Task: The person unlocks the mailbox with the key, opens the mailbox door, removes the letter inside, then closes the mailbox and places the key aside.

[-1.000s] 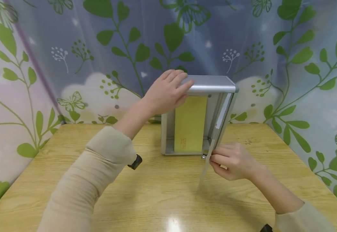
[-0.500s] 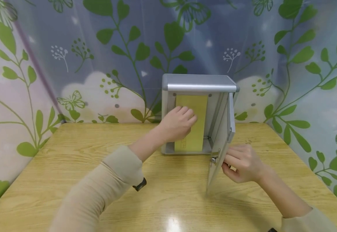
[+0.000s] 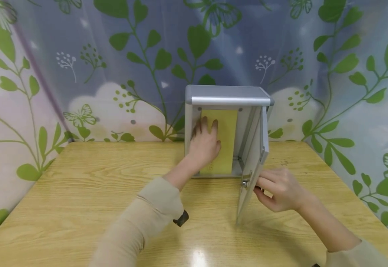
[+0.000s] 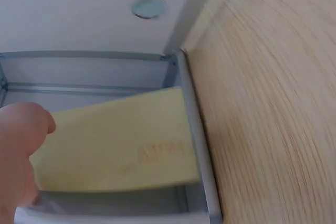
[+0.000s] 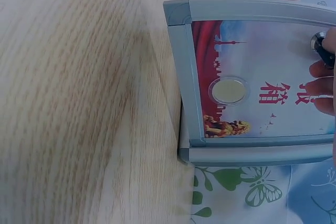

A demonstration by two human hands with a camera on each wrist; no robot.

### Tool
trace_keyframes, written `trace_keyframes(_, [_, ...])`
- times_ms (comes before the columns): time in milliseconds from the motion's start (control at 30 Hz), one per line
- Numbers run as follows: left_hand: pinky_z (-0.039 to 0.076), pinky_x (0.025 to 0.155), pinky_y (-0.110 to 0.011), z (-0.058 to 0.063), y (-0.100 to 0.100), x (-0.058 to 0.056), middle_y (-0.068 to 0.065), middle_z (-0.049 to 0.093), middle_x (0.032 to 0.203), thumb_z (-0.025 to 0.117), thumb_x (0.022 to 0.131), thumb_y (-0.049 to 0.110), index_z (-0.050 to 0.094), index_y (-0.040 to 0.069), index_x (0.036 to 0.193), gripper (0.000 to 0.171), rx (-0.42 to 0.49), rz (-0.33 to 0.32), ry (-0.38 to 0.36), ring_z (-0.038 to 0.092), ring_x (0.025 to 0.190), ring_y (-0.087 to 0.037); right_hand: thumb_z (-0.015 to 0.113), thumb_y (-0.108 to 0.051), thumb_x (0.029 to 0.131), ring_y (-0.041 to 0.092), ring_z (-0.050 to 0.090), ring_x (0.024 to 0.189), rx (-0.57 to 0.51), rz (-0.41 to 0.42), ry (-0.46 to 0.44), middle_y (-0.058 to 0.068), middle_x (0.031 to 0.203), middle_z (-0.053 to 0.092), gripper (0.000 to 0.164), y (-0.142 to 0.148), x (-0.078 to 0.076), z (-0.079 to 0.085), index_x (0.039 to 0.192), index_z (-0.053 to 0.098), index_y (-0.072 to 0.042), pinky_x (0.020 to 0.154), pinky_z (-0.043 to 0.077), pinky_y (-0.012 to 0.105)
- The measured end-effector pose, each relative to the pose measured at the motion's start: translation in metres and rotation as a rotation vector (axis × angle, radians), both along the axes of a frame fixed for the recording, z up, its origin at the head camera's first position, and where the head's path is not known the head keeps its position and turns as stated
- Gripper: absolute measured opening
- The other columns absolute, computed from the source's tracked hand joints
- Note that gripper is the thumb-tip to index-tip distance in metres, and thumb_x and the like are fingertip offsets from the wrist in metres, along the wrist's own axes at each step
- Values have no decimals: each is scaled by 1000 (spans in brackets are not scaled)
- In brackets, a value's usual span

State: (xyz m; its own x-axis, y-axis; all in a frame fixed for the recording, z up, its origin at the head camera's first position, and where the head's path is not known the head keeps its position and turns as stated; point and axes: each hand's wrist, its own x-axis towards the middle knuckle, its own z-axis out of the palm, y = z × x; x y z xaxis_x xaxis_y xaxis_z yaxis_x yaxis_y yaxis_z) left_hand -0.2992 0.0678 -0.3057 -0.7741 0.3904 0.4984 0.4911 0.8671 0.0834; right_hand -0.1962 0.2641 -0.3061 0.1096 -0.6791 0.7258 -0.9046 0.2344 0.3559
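Note:
A silver metal mailbox (image 3: 230, 92) stands upright on the table, its hinged door (image 3: 256, 155) swung out to the right. Inside leans a yellow envelope (image 3: 226, 141) with small red print near its bottom end. My left hand (image 3: 203, 146) reaches into the box, its extended fingers over the left part of the envelope, thumb toward the middle. In the left wrist view, the hand overlaps one end of the envelope (image 4: 121, 145). My right hand (image 3: 279, 191) pinches a black-headed key (image 5: 326, 59) at the round lock on the door's outer face.
The wooden table (image 3: 114, 196) extends around the box. Behind and at both sides hangs a curtain (image 3: 130, 66) printed with leaves and butterflies. A lock catch (image 3: 245, 183) sticks out from the door's inner side. The door's outer face carries a printed picture (image 5: 268, 82) with a round window.
My left hand has come down from the mailbox's top and into the box, its fingers now extended over the envelope. My right hand has swung the door wider to the right.

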Motion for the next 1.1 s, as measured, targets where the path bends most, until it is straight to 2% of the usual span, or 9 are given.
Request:
trace_keyframes(167, [42,95,-44,3,8,-5,-31,13,145,59,90,23,14,1,147,75,321,44,-256,27,129,-46,45,-11,88,1,38,47,3,8,-16,-4,64,47,20,-3,0,1,72,56,-5,41,29,11])
trace_keyframes(267, [48,87,-39,3,9,-8,-29,13,146,57,92,19,6,1,147,77,441,55,-327,33,126,-43,45,-11,88,1,37,47,0,17,-15,-4,63,46,20,-5,0,1,72,56,-5,41,29,10])
trace_keyframes(367, [50,82,-38,2,9,-10,-30,16,144,55,92,13,3,0,147,77,518,40,-344,41,119,-44,44,-11,88,0,35,47,-12,30,-19,-4,63,46,20,-6,-1,2,73,56,-4,42,27,9])
trace_keyframes(533, [51,71,-36,2,11,-11,-30,24,140,54,89,1,6,3,148,76,554,19,-303,52,102,-40,44,-11,88,-1,35,46,-33,38,-11,-4,63,46,21,-7,-1,2,73,56,-3,43,25,8])
trace_keyframes(667, [48,57,-29,0,12,-11,-29,29,134,54,82,-9,7,16,150,86,535,3,-295,53,86,-30,44,-10,88,-1,36,47,-31,40,-17,-4,62,45,21,-7,-1,1,72,56,-3,43,26,7])
trace_keyframes(800, [43,49,-24,-2,12,-9,-26,36,127,56,77,-14,12,25,150,93,509,-56,-269,50,71,-23,44,-10,89,-1,34,47,-28,40,-23,-4,62,45,22,-7,0,0,72,55,-3,43,26,7])
trace_keyframes(933, [40,45,-23,-3,10,-8,-22,43,111,54,75,-16,25,21,146,86,483,-140,-135,46,58,-17,45,-10,89,0,35,46,-36,38,-24,-2,63,50,22,-6,0,-2,73,57,-2,41,27,9])
trace_keyframes(1100, [41,51,-21,1,8,-4,-16,46,100,50,74,-19,35,12,140,74,473,-257,43,44,63,-16,47,-9,89,4,43,45,-65,44,-28,3,67,57,22,-7,-1,-3,73,60,0,40,33,11])
